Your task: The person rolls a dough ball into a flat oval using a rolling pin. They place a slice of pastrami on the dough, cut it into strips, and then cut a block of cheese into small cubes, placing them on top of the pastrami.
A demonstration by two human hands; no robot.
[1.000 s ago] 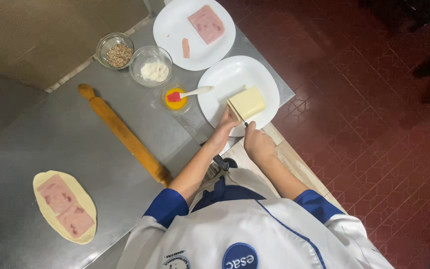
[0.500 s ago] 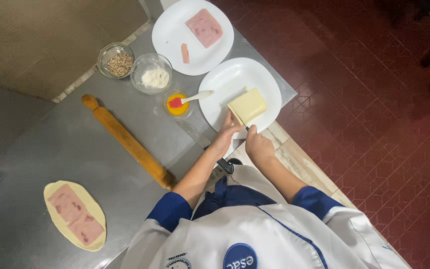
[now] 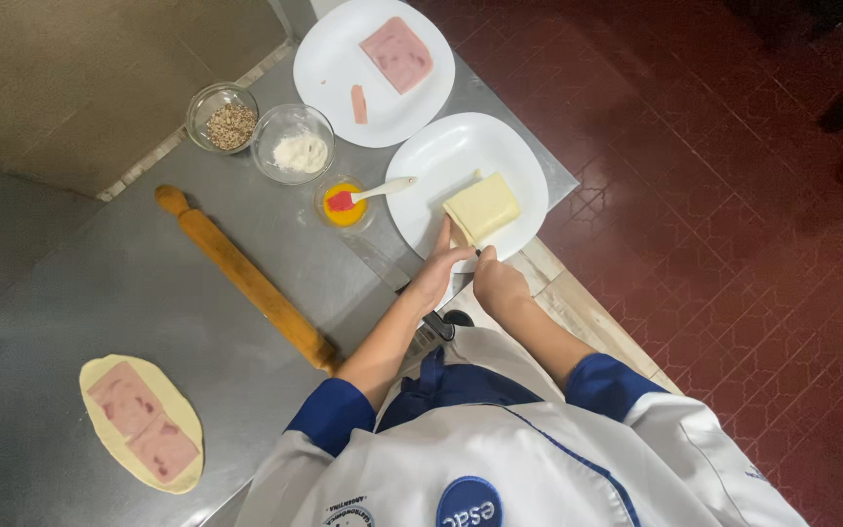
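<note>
Both hands, the left hand (image 3: 438, 276) and right hand (image 3: 496, 283), pinch the 6 o'clock corner of a soft, floppy, easily torn cheese stack (image 3: 482, 207) on a white plate (image 3: 431, 166) on the counter (image 3: 100, 283).

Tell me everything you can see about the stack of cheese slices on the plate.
The stack of cheese slices is pale yellow, square and smooth, several thin slices piled a little unevenly. It lies flat on the near right part of a round white plate on the steel counter. The left hand touches its near left corner with the fingertips; the right hand sits at its near edge, by the plate's rim. Whether a slice is being lifted cannot be told.
</note>
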